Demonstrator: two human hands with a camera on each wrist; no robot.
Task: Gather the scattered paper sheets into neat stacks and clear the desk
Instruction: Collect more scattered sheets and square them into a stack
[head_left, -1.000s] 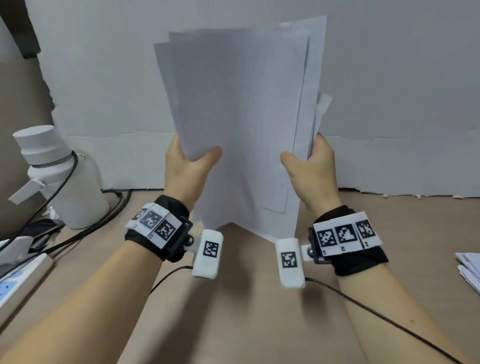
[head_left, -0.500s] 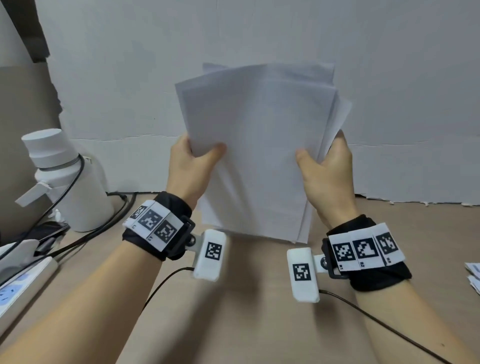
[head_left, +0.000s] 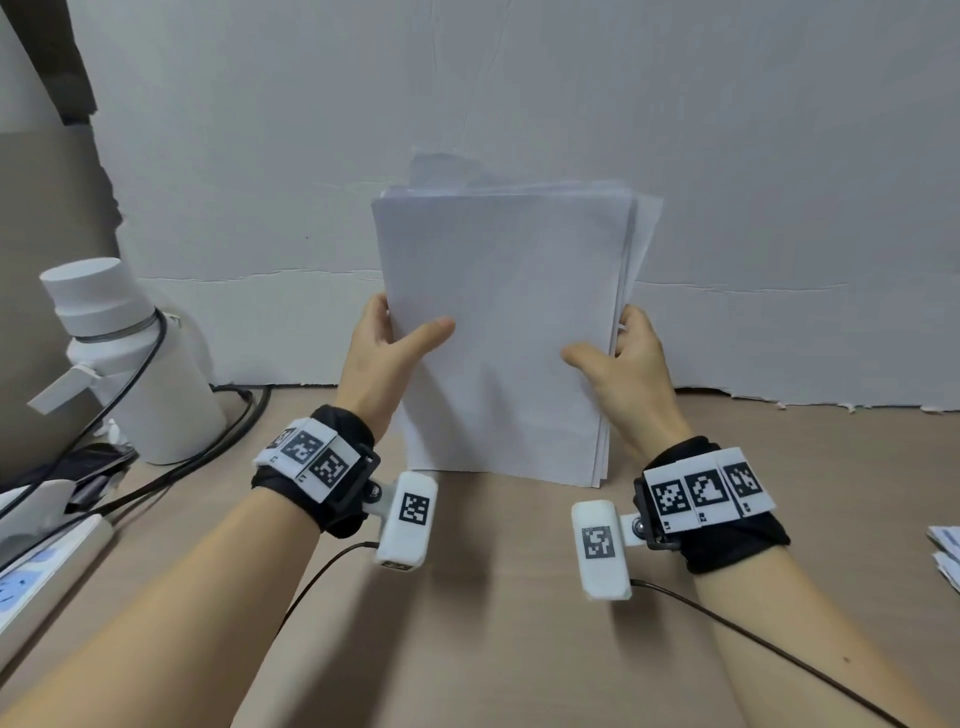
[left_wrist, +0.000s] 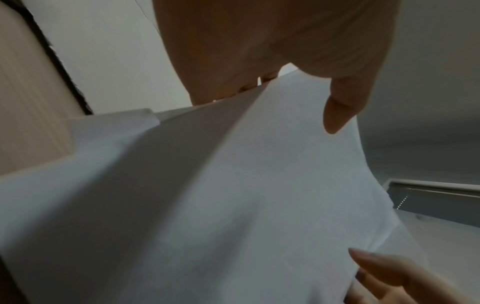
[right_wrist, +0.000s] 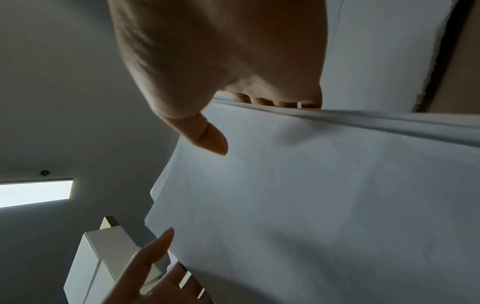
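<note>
Now the stack (head_left: 498, 332), gripped between left hand (head_left: 382, 358) and right hand (head_left: 631, 371), has dropped onto the table (head_left: 493, 597), edges nearly squared; ready to set down

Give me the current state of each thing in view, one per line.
paper stack: upright, bottom edge on the desk, sheets nearly squared, a few edges sticking out at top and right.
left hand: grips the stack's left edge, thumb in front.
right hand: grips the stack's right edge, thumb in front.
second pile of sheets: lying flat at the desk's right edge.
white bottle: upright, lid on.
</note>
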